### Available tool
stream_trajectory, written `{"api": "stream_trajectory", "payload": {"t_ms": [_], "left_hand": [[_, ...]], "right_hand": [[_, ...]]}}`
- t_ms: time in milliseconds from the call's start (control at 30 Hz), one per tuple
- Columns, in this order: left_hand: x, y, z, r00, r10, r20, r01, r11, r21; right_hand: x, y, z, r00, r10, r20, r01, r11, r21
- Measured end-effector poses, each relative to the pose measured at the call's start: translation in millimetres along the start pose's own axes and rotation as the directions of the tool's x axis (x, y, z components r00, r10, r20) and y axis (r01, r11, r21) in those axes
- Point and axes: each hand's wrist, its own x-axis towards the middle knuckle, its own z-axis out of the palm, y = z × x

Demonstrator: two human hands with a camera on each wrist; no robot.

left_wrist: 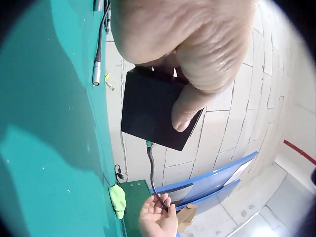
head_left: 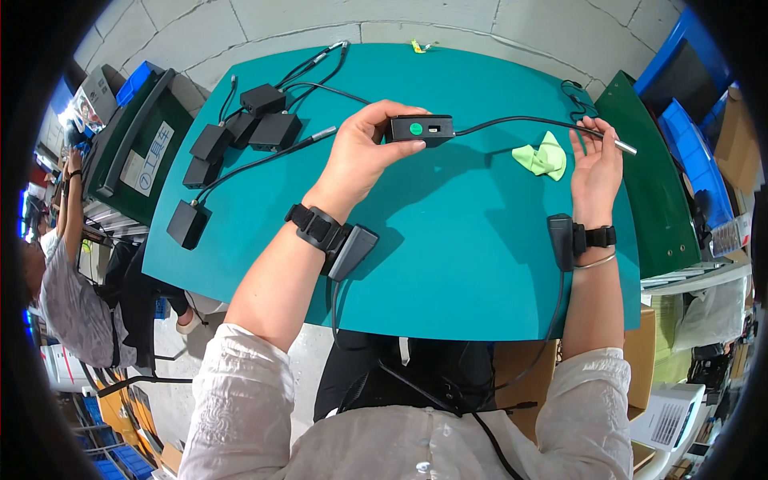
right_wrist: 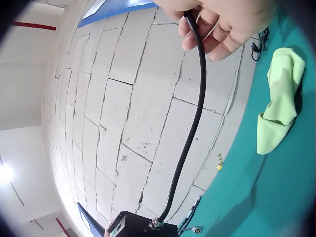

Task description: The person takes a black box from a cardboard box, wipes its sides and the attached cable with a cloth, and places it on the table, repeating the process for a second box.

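Note:
My left hand (head_left: 360, 156) grips a small black box (head_left: 422, 136) above the table, thumb on one side and fingers on the other. The face toward me carries a round green sticker and a small port. In the left wrist view the thumb presses on the broad face of the box (left_wrist: 153, 111). From its right end a black cable (head_left: 520, 119) runs across to my right hand (head_left: 596, 172), palm up, which pinches it between thumb and fingers. The metal plug (head_left: 626, 147) sticks out past that hand. In the right wrist view the cable (right_wrist: 198, 108) curves slightly.
Several similar black boxes (head_left: 210, 144) with cables lie at the left of the teal table (head_left: 448, 264). A light green cloth (head_left: 544, 157) lies near my right hand. Green cases (head_left: 652, 184) flank the table, a wall (head_left: 320, 20) stands behind, and another person (head_left: 76, 296) is at left.

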Motion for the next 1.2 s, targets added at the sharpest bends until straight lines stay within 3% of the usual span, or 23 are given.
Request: {"api": "stream_trajectory", "payload": {"t_ms": [133, 200, 267, 333, 400, 467, 500, 567, 600, 700, 800, 1100, 1200], "left_hand": [[1.8, -5.5, -1.6, 0.993, -0.111, -0.049, 0.106, 0.990, -0.095], [1.8, -8.6, -0.5, 0.987, -0.146, -0.066, 0.137, 0.983, -0.119], [0.7, -10.2, 2.0, 0.949, -0.311, -0.047, 0.290, 0.924, -0.248], [-1.8, -13.9, 5.2, 0.935, -0.353, -0.041, 0.330, 0.904, -0.272], [-4.0, -10.8, 9.8, 0.918, -0.395, -0.035, 0.368, 0.882, -0.295], [-5.3, -5.4, 13.9, 0.857, -0.510, -0.071, 0.455, 0.815, -0.359], [-4.5, -5.6, 13.9, 0.857, -0.511, -0.068, 0.457, 0.814, -0.358], [-4.5, -6.9, 11.2, 0.852, -0.523, -0.002, 0.459, 0.751, -0.475], [-5.3, -7.7, 10.4, 0.850, -0.526, 0.000, 0.464, 0.749, -0.473], [-6.4, -9.3, 14.7, 0.856, -0.515, 0.050, 0.459, 0.711, -0.533], [-11.0, -7.8, 24.5, 0.847, -0.521, 0.104, 0.488, 0.686, -0.540], [-12.8, -3.8, 33.6, 0.814, -0.550, 0.188, 0.555, 0.638, -0.534], [-10.1, -5.7, 31.5, 0.838, -0.473, 0.272, 0.539, 0.639, -0.549]], "right_hand": [[-4.0, -5.3, 9.8, 0.995, -0.096, 0.033, 0.098, 0.993, -0.067], [-10.5, -7.4, 17.8, 0.963, -0.216, 0.160, 0.242, 0.956, -0.163], [-20.1, -12.0, 25.2, 0.963, -0.213, 0.166, 0.250, 0.936, -0.247], [-28.8, -13.8, 30.3, 0.893, -0.162, 0.420, 0.324, 0.879, -0.350], [-37.0, -18.8, 38.2, 0.873, -0.099, 0.478, 0.318, 0.858, -0.403], [-43.1, -21.1, 44.5, 0.654, -0.058, 0.754, 0.620, 0.612, -0.491], [-46.7, -21.0, 46.0, 0.657, -0.058, 0.752, 0.618, 0.612, -0.493], [-53.7, -19.1, 49.5, 0.457, 0.046, 0.888, 0.831, 0.335, -0.444], [-57.2, -16.4, 52.3, 0.461, 0.047, 0.886, 0.828, 0.337, -0.448], [-62.4, -8.5, 52.1, 0.429, 0.135, 0.893, 0.875, 0.184, -0.448], [-64.9, -6.5, 49.6, 0.412, 0.116, 0.904, 0.895, 0.132, -0.425], [-59.2, -6.4, 47.4, 0.405, 0.182, 0.896, 0.898, 0.104, -0.427], [-51.4, -10.8, 41.0, 0.453, 0.162, 0.877, 0.872, 0.125, -0.473]]}}
